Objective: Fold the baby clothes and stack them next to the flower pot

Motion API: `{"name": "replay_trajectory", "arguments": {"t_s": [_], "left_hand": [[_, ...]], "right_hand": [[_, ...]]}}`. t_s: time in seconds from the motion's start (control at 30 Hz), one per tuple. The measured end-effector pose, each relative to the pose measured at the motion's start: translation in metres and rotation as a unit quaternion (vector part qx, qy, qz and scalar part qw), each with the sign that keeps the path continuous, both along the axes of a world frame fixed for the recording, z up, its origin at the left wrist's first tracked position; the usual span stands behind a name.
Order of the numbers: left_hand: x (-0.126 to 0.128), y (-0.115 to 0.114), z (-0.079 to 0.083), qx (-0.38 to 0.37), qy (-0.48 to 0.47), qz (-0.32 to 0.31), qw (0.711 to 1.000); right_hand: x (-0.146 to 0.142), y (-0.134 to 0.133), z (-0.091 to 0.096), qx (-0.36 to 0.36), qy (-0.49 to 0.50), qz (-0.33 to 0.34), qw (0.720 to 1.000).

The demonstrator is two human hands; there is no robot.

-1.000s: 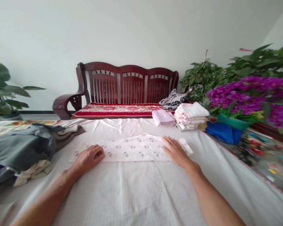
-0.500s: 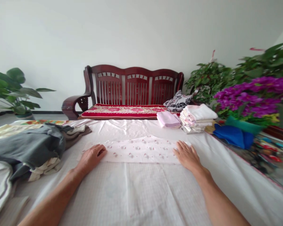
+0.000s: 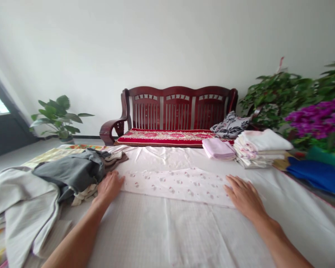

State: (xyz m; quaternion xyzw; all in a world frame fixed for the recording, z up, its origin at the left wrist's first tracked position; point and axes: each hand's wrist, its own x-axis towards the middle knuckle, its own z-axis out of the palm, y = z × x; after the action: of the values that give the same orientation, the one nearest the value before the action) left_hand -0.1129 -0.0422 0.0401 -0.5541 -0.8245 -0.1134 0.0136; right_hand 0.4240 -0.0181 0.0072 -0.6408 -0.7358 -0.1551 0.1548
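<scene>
A long, narrow folded strip of pale pink cloth (image 3: 173,184) with a small printed pattern lies flat in front of me. At its left end rests my left hand (image 3: 110,186), palm down with the fingers stretched forward, close to the dark grey garment. My right hand (image 3: 244,195) lies flat over the strip's right end, fingers spread. Neither hand is gripping anything. Beneath the strip spreads a white sheet (image 3: 162,234) with creases in it.
To the left lie a dark grey garment (image 3: 72,171) and a light grey garment (image 3: 36,208) in a loose heap. A folded lilac cloth (image 3: 218,149) and a stack of folded cloths (image 3: 261,147) sit back right. Behind stands a wooden bench (image 3: 178,108).
The view has turned left, so the scene sits further right. My left hand has slid outward along the strip to its left end. My right hand stays at the right end.
</scene>
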Motion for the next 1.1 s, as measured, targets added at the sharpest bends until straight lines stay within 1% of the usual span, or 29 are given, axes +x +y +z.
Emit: {"name": "replay_trajectory", "arguments": {"t_s": [0.07, 0.13, 0.3, 0.37, 0.43, 0.5, 0.53, 0.63, 0.73, 0.77, 0.8, 0.83, 0.87, 0.97, 1.03, 1.1], "left_hand": [[-0.002, 0.001, 0.000, -0.014, -0.019, -0.008, 1.000], [-0.003, 0.002, 0.000, -0.011, -0.028, -0.018, 0.999], [0.001, 0.001, 0.002, 0.027, -0.031, -0.025, 0.999], [0.003, 0.002, 0.003, 0.044, -0.060, -0.014, 0.997], [0.005, 0.004, 0.003, 0.078, -0.119, -0.010, 0.990], [0.010, 0.006, 0.005, 0.133, -0.200, -0.023, 0.970], [0.014, 0.007, 0.006, 0.162, -0.245, -0.037, 0.955], [0.036, 0.012, 0.013, 0.223, -0.380, -0.092, 0.893], [0.074, 0.016, 0.024, 0.233, -0.485, -0.147, 0.830], [0.089, 0.017, 0.027, 0.224, -0.505, -0.158, 0.818], [0.104, 0.018, 0.029, 0.207, -0.516, -0.166, 0.814], [0.120, 0.019, 0.030, 0.183, -0.517, -0.173, 0.818], [0.135, 0.020, 0.030, 0.160, -0.508, -0.176, 0.828], [0.176, 0.022, 0.025, 0.108, -0.442, -0.201, 0.867], [0.198, 0.020, 0.018, 0.093, -0.399, -0.223, 0.884], [0.216, 0.018, 0.011, 0.093, -0.371, -0.245, 0.891]], "right_hand": [[-0.003, 0.000, 0.001, 0.003, 0.000, 0.015, 1.000], [-0.005, 0.001, 0.001, 0.005, 0.000, 0.027, 1.000], [-0.009, 0.003, 0.000, 0.023, 0.013, 0.045, 0.999], [-0.012, 0.003, 0.001, 0.028, 0.030, 0.056, 0.998], [-0.016, 0.003, 0.005, 0.035, 0.064, 0.072, 0.995], [-0.023, 0.001, 0.008, 0.041, 0.114, 0.097, 0.988], [-0.028, 0.000, 0.010, 0.042, 0.144, 0.111, 0.983], [-0.049, -0.006, 0.015, 0.017, 0.242, 0.156, 0.957], [-0.076, -0.016, 0.020, -0.061, 0.345, 0.199, 0.915], [-0.085, -0.019, 0.021, -0.090, 0.375, 0.209, 0.899], [-0.093, -0.023, 0.022, -0.116, 0.402, 0.214, 0.883], [-0.100, -0.025, 0.023, -0.139, 0.426, 0.216, 0.867], [-0.105, -0.028, 0.024, -0.157, 0.446, 0.217, 0.854], [-0.115, -0.032, 0.027, -0.196, 0.498, 0.215, 0.817], [-0.117, -0.032, 0.029, -0.222, 0.534, 0.209, 0.789], [-0.117, -0.033, 0.031, -0.249, 0.561, 0.196, 0.765]]}}
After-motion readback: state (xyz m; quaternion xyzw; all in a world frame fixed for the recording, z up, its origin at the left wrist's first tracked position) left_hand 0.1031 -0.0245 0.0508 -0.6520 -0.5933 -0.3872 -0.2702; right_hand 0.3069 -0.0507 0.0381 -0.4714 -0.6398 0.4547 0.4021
